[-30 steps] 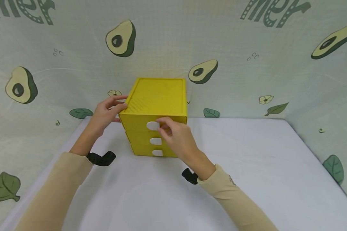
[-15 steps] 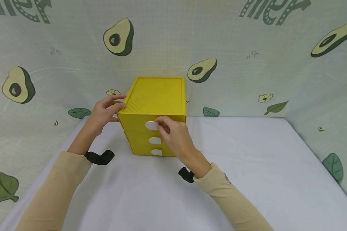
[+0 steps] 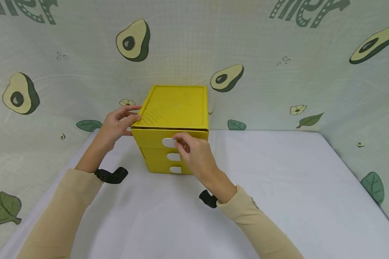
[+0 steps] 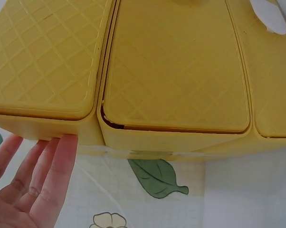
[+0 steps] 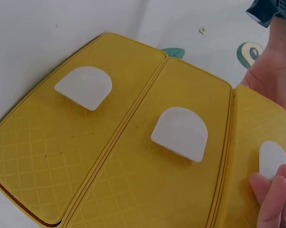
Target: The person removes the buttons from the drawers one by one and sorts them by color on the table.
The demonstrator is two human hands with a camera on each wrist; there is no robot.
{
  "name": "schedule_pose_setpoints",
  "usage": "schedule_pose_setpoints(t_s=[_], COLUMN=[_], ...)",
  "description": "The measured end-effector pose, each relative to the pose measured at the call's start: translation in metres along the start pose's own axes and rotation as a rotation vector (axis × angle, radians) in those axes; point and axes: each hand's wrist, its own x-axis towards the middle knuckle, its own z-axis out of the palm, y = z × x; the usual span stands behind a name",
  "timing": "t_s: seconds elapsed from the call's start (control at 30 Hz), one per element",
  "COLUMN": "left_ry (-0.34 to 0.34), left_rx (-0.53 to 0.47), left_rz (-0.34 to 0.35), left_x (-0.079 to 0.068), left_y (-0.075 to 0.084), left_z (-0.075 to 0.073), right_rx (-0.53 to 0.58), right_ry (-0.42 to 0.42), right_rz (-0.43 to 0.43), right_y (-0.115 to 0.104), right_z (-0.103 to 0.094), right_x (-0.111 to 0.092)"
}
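A yellow box of three stacked drawers [image 3: 178, 102] stands on the table, each drawer with a white rounded handle. My right hand [image 3: 199, 154] pinches the handle of the top drawer [image 3: 149, 137], its thumb and fingertips at the handle's edge in the right wrist view. A thin dark gap shows along that drawer's upper edge. The middle handle [image 5: 180, 133] and bottom handle [image 5: 86, 87] are untouched. My left hand [image 3: 115, 127] steadies the box's left side near the top, fingers extended; in the left wrist view its fingertips [image 4: 67, 145] press the side wall.
A white cloth covers the table [image 3: 278, 180]. Behind stands a pale curtain [image 3: 181, 43] printed with avocados and leaves, close to the back of the box. Black wrist straps [image 3: 111, 175] sit at both beige sleeves.
The top drawer has come slightly forward, and a dark gap has appeared along its upper edge. My right hand keeps its pinch on the handle; the left hand stays at the box's side.
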Motion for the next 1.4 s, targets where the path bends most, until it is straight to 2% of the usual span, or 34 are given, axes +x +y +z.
schedule_pose_setpoints(t_s=[0.23, 0.57, 0.97, 1.4], left_ry=[0.002, 0.003, 0.003, 0.013], left_rx=[0.038, 0.038, 0.075, 0.084], left_rz=[-0.009, -0.020, -0.024, -0.011], left_x=[-0.001, -0.002, -0.002, -0.003], left_y=[0.001, 0.001, 0.000, 0.003], left_z=[0.001, -0.003, 0.001, 0.000], right_rx=[-0.008, -0.021, -0.029, -0.055], right_ry=[-0.002, -0.026, -0.042, -0.047], right_rz=[-0.004, -0.016, 0.011, -0.031], right_y=[-0.004, -0.015, -0.021, -0.036], right_z=[-0.001, -0.002, -0.004, -0.011], right_x=[-0.006, -0.015, -0.025, -0.038])
